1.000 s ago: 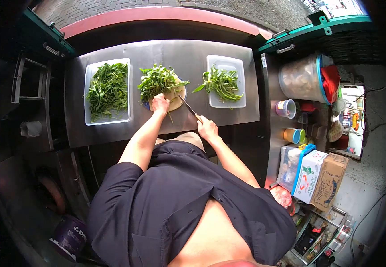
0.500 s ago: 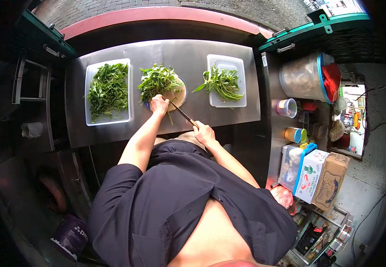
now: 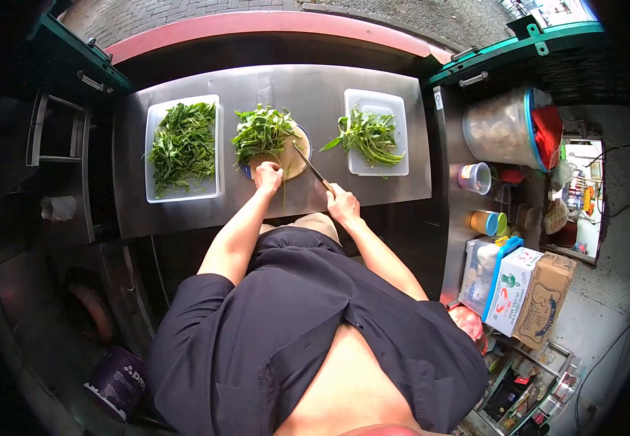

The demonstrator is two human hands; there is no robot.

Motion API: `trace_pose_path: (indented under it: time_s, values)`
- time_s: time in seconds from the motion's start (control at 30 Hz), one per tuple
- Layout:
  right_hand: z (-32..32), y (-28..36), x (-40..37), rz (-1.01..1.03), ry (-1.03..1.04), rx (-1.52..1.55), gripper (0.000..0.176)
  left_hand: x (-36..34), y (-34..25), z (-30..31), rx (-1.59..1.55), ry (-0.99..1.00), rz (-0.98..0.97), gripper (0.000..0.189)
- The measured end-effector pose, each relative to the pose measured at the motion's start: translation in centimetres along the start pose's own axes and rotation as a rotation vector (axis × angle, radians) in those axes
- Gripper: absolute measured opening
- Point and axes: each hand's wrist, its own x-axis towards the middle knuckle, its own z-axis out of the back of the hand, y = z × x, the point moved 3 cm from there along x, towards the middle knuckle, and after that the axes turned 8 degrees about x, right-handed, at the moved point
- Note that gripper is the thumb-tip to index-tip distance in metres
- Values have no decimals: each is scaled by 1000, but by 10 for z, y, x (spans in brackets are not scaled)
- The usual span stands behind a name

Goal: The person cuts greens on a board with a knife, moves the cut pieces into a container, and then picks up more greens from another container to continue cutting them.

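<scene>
A heap of leafy greens (image 3: pixel 262 132) lies on a round cutting board (image 3: pixel 295 166) near the middle of the metal table. At the board's near edge is my left hand (image 3: pixel 267 177), its fingers pinched together below the heap; a thin stem hangs beside them, and what they grip is too small to name. My right hand (image 3: pixel 343 204) holds a knife (image 3: pixel 313 168) by its handle, the blade slanting up to the left over the board. To the left stands a white tray of greens (image 3: pixel 184 149); to the right, a plastic tray (image 3: pixel 399 161) holds long-stemmed greens (image 3: pixel 373 136).
The steel table (image 3: pixel 246 80) has a raised dark edge behind it. On the right side stand a large clear tub (image 3: pixel 496 129), small plastic containers (image 3: pixel 474 178), a lidded box (image 3: pixel 480 269) and a cardboard box (image 3: pixel 545 299). A purple bucket (image 3: pixel 116 384) is at the lower left.
My left hand has come off the greens and sits slightly lower. The knife blade has moved away from my left fingers toward the right. The whole view has shifted a little.
</scene>
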Motion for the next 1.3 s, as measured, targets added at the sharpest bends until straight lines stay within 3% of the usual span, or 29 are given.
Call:
trace_pose_path:
  time_s: [0.23, 0.33, 0.43, 0.63, 0.93, 1.3]
  values:
    - [-10, 13, -26, -45, 150, 75, 29, -10, -14, 8, 123, -66, -92, 11]
    - [-16, 16, -33, -63, 155, 82, 27, -10, -13, 7, 221, -1, -99, 19]
    - [-19, 17, -32, -67, 155, 76, 27, -10, -13, 9, 278, -70, -215, 50]
    - [-14, 25, -31, -67, 168, 65, 24, -16, -16, 19, 316, -103, -342, 44]
    - [-17, 35, -32, -14, 176, -125, 22, -13, -12, 18, 306, -86, -331, 42]
    - [-22, 31, -29, -40, 91, -54, 23, -14, -17, 20, 306, -83, -319, 43]
